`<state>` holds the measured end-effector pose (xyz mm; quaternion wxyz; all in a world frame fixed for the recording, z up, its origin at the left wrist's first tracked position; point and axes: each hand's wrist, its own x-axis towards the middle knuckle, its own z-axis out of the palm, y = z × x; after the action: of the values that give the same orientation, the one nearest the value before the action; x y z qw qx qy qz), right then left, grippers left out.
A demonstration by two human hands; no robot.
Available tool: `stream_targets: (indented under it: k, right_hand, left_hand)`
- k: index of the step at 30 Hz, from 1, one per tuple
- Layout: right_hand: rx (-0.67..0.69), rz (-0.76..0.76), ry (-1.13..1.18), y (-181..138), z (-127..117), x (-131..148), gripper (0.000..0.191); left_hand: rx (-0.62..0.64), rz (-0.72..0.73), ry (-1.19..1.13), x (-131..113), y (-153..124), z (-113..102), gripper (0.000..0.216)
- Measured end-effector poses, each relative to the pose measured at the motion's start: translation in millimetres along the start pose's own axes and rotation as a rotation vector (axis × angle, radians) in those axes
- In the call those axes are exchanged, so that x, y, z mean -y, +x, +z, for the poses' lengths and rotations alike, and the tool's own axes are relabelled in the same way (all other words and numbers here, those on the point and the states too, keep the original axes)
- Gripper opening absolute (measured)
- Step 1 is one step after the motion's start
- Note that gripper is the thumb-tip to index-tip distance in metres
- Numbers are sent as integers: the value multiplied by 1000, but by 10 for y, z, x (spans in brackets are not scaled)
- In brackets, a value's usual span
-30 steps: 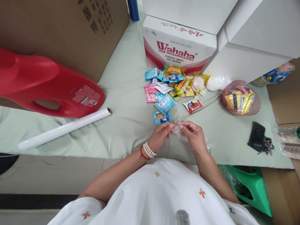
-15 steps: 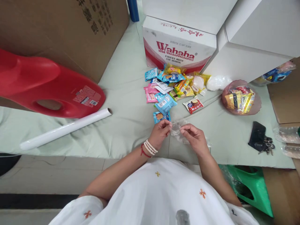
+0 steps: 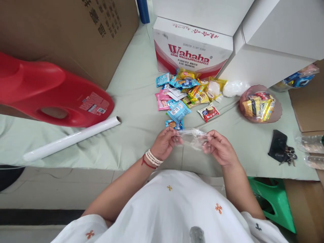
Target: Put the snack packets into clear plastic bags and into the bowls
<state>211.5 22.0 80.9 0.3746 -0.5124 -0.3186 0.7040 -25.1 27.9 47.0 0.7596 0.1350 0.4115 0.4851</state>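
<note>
A clear plastic bag [image 3: 191, 137] is stretched between my two hands above the near edge of the table. My left hand [image 3: 165, 141] pinches one end of it, with the fingertips closed. At the other end my right hand [image 3: 220, 146] grips the plastic between thumb and fingers. Just beyond my left fingertips lies a blue snack packet [image 3: 176, 124]. Farther back is a pile of wrapped snacks [image 3: 178, 109], blue, pink and yellow. A red-and-white snack packet [image 3: 209, 112] lies slightly apart, to the right of the pile.
A white Wahaba-style carton [image 3: 192, 50] stands behind the pile. To the right are a pink bowl [image 3: 244, 116] of snacks and a black pouch with keys [image 3: 277, 143]. A red jug [image 3: 76, 98] and a white roll [image 3: 73, 138] lie left. A green stool [image 3: 280, 206] stands below.
My hands have moved apart, the right one outward to the right and the left one slightly left. The plastic bag between them has been pulled wider. The snacks have stayed in place.
</note>
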Motion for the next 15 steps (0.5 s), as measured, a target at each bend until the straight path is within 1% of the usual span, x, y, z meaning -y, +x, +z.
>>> stream_targets:
  k: [2, 3, 5, 6, 7, 9, 10, 11, 12, 13, 15]
  right_hand:
    - [61, 98, 87, -23, -29, 82, 40]
    - [75, 119, 122, -20, -23, 104, 40]
    - [59, 104, 183, 10, 23, 100, 42]
    - [32, 76, 201, 32, 58, 78, 42]
    - [-1, 40, 211, 55, 96, 45, 42]
    - [-74, -43, 221, 92, 174, -39, 42]
    - [-106, -83, 224, 103, 214, -85, 42]
    - [-132, -118, 225, 107, 256, -132, 41]
    - [-147, -142, 223, 105, 301, -177, 42]
    - [-150, -155, 216, 97, 352, -220, 42]
    - [-131, -153, 194, 59, 463, -292, 42]
  left_hand:
    - [32, -59, -29, -119, 22, -28, 31]
    - [43, -71, -29, -168, 32, -33, 30]
    - [30, -44, -8, -227, 32, -33, 32]
    - [-7, -11, 16, -229, 16, -34, 35]
    - [-69, 26, 50, -212, -12, -37, 38]
    - [-247, 95, 146, -127, -97, -56, 46]
    - [-323, 106, 204, -66, -146, -68, 49]
    - [-364, 90, 257, 1, -190, -75, 52]
    - [-363, 43, 297, 71, -225, -74, 55]
    - [-326, -23, 321, 140, -244, -60, 58]
    - [-216, -149, 339, 263, -229, 12, 62]
